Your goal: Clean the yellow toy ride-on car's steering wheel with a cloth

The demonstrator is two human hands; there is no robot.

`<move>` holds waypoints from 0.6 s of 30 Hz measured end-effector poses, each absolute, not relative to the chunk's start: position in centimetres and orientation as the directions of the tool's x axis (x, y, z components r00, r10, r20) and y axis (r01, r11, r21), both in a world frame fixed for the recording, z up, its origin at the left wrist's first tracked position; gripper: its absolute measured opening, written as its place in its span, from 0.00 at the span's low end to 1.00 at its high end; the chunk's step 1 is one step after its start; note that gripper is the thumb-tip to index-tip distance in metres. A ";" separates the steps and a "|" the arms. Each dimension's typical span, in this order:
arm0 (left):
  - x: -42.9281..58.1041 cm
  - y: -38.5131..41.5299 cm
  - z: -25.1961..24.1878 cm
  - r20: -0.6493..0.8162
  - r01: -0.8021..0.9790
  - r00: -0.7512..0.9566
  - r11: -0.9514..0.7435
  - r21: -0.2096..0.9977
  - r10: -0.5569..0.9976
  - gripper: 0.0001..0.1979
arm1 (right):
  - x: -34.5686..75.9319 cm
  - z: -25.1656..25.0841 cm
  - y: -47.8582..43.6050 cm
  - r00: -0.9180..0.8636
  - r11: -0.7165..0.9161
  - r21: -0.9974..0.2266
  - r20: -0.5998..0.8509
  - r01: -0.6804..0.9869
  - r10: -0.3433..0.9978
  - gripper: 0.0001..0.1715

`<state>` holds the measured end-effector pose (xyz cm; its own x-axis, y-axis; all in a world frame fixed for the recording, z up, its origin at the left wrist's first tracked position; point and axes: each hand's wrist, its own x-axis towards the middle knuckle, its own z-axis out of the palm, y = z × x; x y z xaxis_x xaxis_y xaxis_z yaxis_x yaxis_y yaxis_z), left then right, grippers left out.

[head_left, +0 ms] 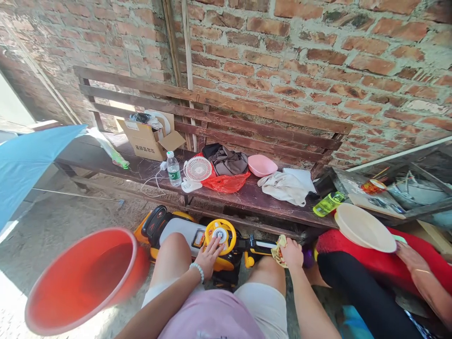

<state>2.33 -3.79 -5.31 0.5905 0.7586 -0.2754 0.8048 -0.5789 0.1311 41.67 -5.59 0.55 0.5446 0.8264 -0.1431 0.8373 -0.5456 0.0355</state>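
Right hand: fingers closed on soft, flat, yellowish piece with red patches.
Piece: that hand's 9 o'clock, touching; material unclear.
Left hand: loose, fingers on round yellow steering wheel, 1 o'clock.
Basin: round red one, left hand's 9 o'clock, apart.

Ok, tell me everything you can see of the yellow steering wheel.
The steering wheel is round, with a glossy, plastic-looking yellow rim and a paler white-and-gray center. It sits tilted on the ride-on toy, in front of the bench. The left hand lies over its lower left part, fingers reaching toward the center and hiding some of it. No damage shows.
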 end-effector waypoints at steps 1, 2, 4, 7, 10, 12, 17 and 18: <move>2.4 -3.8 -5.4 -0.275 0.804 0.591 -0.581 0.127 0.758 0.53 | 41.9 0.4 -5.8 0.556 -0.556 0.040 -0.133 0.830 0.821 0.18; 2.4 -3.8 -5.4 -0.271 0.802 0.594 -0.583 0.127 0.758 0.53 | 41.8 0.4 -5.9 0.568 -0.567 0.042 -0.125 0.822 0.814 0.18; 2.3 -3.8 -5.5 -0.266 0.803 0.594 -0.581 0.135 0.759 0.52 | 41.1 0.4 -5.9 0.604 -0.605 0.036 -0.122 0.796 0.788 0.19; 2.3 -3.8 -5.5 -0.258 0.809 0.587 -0.566 0.158 0.768 0.51 | 39.4 0.6 -5.3 0.608 -0.617 -0.014 -0.148 0.787 0.780 0.19; 2.3 -3.8 -5.5 -0.257 0.816 0.578 -0.555 0.163 0.775 0.53 | 37.9 0.9 -4.4 0.516 -0.551 -0.202 -0.202 0.810 0.832 0.17; 2.4 -3.8 -5.4 -0.267 0.818 0.575 -0.553 0.157 0.774 0.53 | 37.0 1.2 -3.8 0.461 -0.508 -0.391 -0.213 0.767 0.861 0.18; 2.4 -3.8 -5.1 -0.269 0.802 0.598 -0.565 0.194 0.755 0.53 | 32.9 2.5 -2.3 0.405 -0.339 -0.594 -0.024 0.730 0.914 0.27; 2.4 -3.8 -5.1 -0.271 0.804 0.594 -0.560 0.198 0.757 0.53 | 31.8 2.7 -2.1 0.360 -0.288 -0.577 0.010 0.764 0.933 0.28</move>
